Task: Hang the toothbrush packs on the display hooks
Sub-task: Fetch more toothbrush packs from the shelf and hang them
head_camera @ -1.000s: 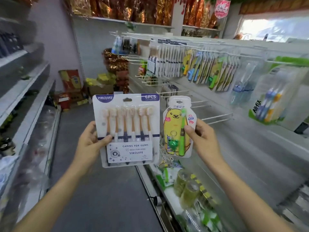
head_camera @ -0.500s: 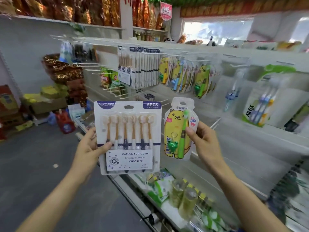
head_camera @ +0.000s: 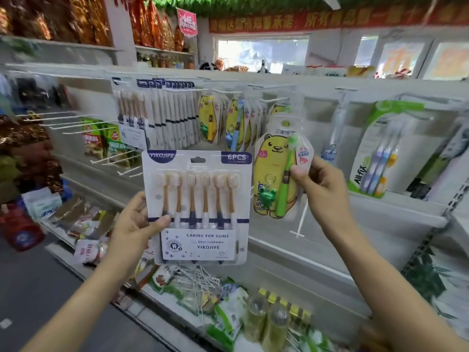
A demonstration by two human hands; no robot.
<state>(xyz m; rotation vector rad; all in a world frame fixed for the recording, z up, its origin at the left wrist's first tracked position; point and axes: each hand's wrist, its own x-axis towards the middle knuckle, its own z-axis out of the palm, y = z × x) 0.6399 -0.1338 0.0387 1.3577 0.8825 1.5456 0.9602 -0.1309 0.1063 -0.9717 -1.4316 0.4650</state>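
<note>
Display wall (head_camera: 330,240): it is running across the whole picture, with white hooks (head_camera: 76,124) sticking out toward the person. Many packs are hanging in rows on the top hooks. The left part is looking blurry.

Six-brush pack (head_camera: 196,207): this big flat pack is standing upright in front of the wall, its long side going up and down. The brush heads are pointing up. Its printed face is turned to the person, and its hang hole is sitting at the top.

Bear pack (head_camera: 278,168): this smaller yellow pack is standing upright too, just right of the big pack. The green brush inside is pointing up and leaning a little right. Its top is sitting in front of the hanging bear packs (head_camera: 236,120), so it is hard to tell if it is touching a hook.

Left hand (head_camera: 134,224): its grip is pinching the big pack's left edge, thumb in front. The other fingers are hiding behind the pack.

Right hand (head_camera: 319,184): its grip is pinching the bear pack's right edge.
</note>
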